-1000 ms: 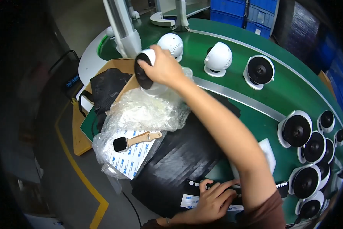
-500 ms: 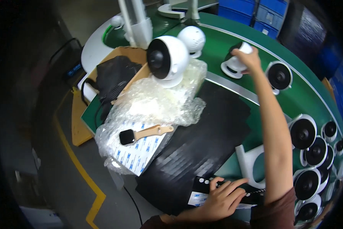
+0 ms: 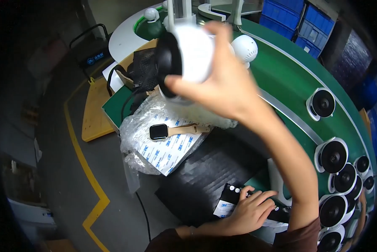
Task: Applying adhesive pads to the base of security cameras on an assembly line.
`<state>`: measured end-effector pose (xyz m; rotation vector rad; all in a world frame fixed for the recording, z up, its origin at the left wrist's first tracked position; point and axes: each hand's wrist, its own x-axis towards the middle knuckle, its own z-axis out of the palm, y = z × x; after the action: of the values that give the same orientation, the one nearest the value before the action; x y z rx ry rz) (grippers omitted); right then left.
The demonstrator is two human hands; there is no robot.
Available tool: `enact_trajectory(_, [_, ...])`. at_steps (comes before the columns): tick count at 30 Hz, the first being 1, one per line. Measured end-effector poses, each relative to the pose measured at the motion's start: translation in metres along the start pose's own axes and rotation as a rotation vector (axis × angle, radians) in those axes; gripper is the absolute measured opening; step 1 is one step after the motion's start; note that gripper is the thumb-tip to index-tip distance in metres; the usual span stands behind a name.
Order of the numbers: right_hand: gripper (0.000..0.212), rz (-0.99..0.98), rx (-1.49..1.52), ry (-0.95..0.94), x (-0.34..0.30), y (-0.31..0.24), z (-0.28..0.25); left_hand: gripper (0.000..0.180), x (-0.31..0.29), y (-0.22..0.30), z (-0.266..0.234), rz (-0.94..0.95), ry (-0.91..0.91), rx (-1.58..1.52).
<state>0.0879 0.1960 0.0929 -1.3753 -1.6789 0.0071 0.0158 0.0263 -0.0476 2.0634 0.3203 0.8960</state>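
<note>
My right hand [image 3: 232, 86] grips a round white camera [image 3: 196, 54] with a black front, raised above the bubble wrap and blurred by motion. The thumb presses near the rim of its black face, and the fingers wrap the white shell. My left hand [image 3: 250, 212] lies at the near edge with its fingers apart, resting over a black strip with white round dots [image 3: 228, 193]. Under that strip is a white backing sheet with blue print [image 3: 223, 209]. A curved white part [image 3: 275, 178] stands just beyond the left fingers.
A smartwatch with a beige strap [image 3: 159, 132] lies on a printed sheet over bubble wrap [image 3: 134, 140]. Several white cameras with black fronts [image 3: 333, 156] crowd the right side. One camera [image 3: 322, 103] stands apart on the green belt [image 3: 280, 80]; a white ball-shaped device [image 3: 244, 48] is behind.
My right hand has moved left and nearer from the green belt, now holding a camera up. The camera it touched there has left that spot. My left hand stays on the strip; the view has shifted.
</note>
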Motion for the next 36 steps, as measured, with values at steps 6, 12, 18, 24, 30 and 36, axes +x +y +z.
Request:
enact_trajectory(6, [0.091, 0.144, -0.158, -0.130, -0.016, 0.033, 0.033, 0.004, 0.000, 0.001, 0.004, -0.007, -0.012, 0.022])
enact_trajectory(12, [0.092, 0.200, 0.071, 0.019, -0.028, 0.034, 0.039, 0.011, 0.005, 0.000, 0.001, 0.022, -0.032, 0.088])
enact_trajectory(18, [0.081, 0.476, 0.314, -0.092, -0.047, 0.004, -0.073, 0.004, 0.010, -0.004, 0.003, 0.015, 0.039, 0.106])
enact_trajectory(24, [0.055, 0.830, 0.199, -0.034, -0.128, 0.019, -0.202, 0.061, 0.004, 0.010, 0.001, 0.046, 0.170, 0.176])
enact_trajectory(30, [0.065, 1.322, -0.044, -0.668, -0.163, 0.046, -0.209, 0.082, 0.012, 0.029, 0.015, 0.162, 0.077, 0.244])
enact_trajectory(36, [0.082, 0.702, -0.325, -0.387, -0.188, 0.029, -0.212, 0.062, 0.011, 0.025, 0.029, 0.134, 0.052, 0.325])
